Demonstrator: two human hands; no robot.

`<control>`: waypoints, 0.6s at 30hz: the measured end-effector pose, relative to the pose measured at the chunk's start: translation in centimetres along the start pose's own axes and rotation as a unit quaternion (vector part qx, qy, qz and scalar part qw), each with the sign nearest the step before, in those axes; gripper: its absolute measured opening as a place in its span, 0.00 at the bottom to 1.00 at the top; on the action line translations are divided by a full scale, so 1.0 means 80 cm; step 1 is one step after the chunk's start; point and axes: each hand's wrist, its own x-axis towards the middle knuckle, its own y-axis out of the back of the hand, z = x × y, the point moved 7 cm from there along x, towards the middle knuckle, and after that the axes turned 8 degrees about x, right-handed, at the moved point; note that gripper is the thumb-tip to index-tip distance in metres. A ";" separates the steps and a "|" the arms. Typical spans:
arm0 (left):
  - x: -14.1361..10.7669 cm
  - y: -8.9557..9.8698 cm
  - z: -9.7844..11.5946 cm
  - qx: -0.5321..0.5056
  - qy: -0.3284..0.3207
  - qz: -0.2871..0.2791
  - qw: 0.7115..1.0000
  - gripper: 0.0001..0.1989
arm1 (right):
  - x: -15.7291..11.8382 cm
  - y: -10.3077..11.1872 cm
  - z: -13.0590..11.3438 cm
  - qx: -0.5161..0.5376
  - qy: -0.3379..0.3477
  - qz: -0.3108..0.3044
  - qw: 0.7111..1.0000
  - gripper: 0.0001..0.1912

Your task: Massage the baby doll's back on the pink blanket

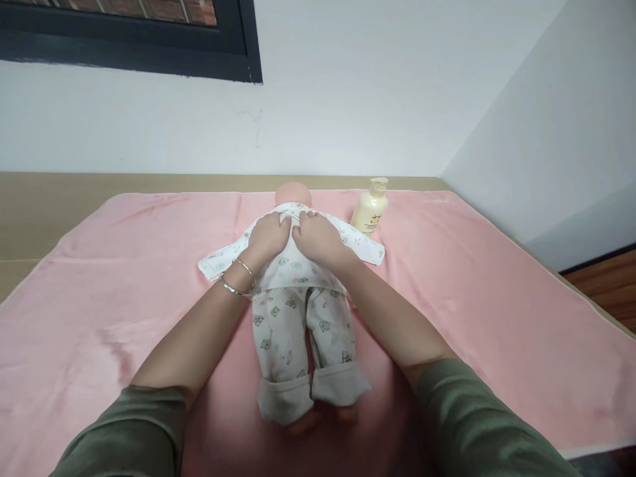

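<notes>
A baby doll (293, 193) lies on its length in front of me, bald head away from me and feet toward me. It wears a white printed shirt (293, 270) with the sleeves spread sideways, and matching trousers (281, 331) with turned-up cuffs. At the upper part of the shirt, just below the head, my left hand (268, 235) is closed on the cloth, a silver bangle on its wrist. Beside it my right hand (320, 238) also has its fingers curled on the cloth. Both thumbs point inward, close together. The fingertips are partly hidden.
A pale yellow pump bottle (370, 209) stands right of the doll, close behind its sleeve. A pink blanket (149, 278) covers the wooden surface (44, 205). White walls (348, 86) rise behind and at the right, with a dark window frame (238, 40) at upper left.
</notes>
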 end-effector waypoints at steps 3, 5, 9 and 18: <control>-0.014 0.007 0.018 0.054 -0.007 -0.007 0.998 0.25 | 0.014 0.002 0.021 0.056 -0.011 0.008 0.998 0.24; -0.024 0.011 0.026 0.069 0.000 -0.026 0.997 0.22 | 0.026 0.001 0.037 0.079 -0.013 0.014 0.997 0.26; -0.023 0.011 0.025 0.047 -0.002 -0.033 0.998 0.20 | 0.032 -0.006 0.041 0.056 -0.010 0.018 0.998 0.29; 0.006 -0.002 0.007 -0.025 -0.043 0.045 0.998 0.23 | -0.001 -0.007 -0.006 -0.021 0.011 0.022 0.999 0.27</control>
